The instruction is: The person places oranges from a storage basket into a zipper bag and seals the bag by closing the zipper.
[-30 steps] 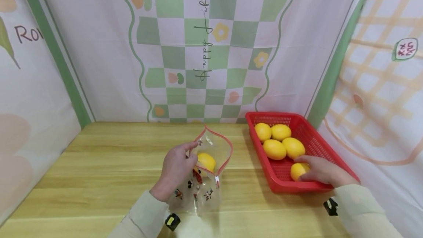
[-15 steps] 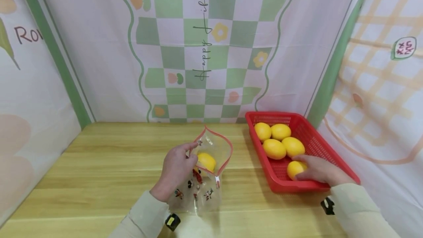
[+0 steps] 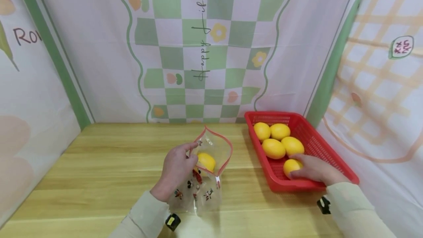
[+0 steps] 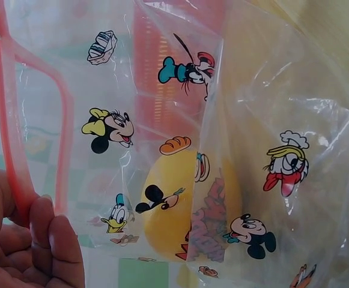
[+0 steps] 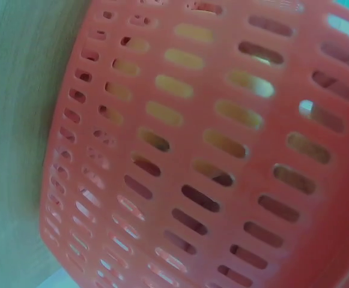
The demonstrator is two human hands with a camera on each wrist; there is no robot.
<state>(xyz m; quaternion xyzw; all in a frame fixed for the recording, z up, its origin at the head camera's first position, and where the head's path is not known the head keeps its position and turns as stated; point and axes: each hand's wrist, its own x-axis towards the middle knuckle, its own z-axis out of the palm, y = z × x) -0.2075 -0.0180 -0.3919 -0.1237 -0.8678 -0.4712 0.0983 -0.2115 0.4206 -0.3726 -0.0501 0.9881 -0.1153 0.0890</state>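
Note:
My left hand (image 3: pixel 176 168) pinches the red zip edge of a clear zip bag (image 3: pixel 207 192) printed with cartoon figures. The bag's mouth gapes, and one yellow lemon (image 3: pixel 206 161) lies inside; the left wrist view shows that lemon (image 4: pixel 168 222) through the plastic, with fingertips (image 4: pixel 57 240) at the pink-red strip. Over on the right, my right hand (image 3: pixel 312 168) reaches into a red basket (image 3: pixel 277 186) with thumb and fingers around another lemon (image 3: pixel 291 167), partly covered by the hand. In the right wrist view the basket wall (image 5: pixel 162 210) hides that hand.
Several more lemons (image 3: pixel 273 148) sit together toward the back left of the basket. The wooden table (image 3: pixel 109 175) ends at a printed cloth (image 3: pixel 195 58) behind, with cloth sides at left and right.
My right hand has shifted slightly left inside the basket, and the lemon in its fingers has moved left with it. The left hand and the bag have stayed in place.

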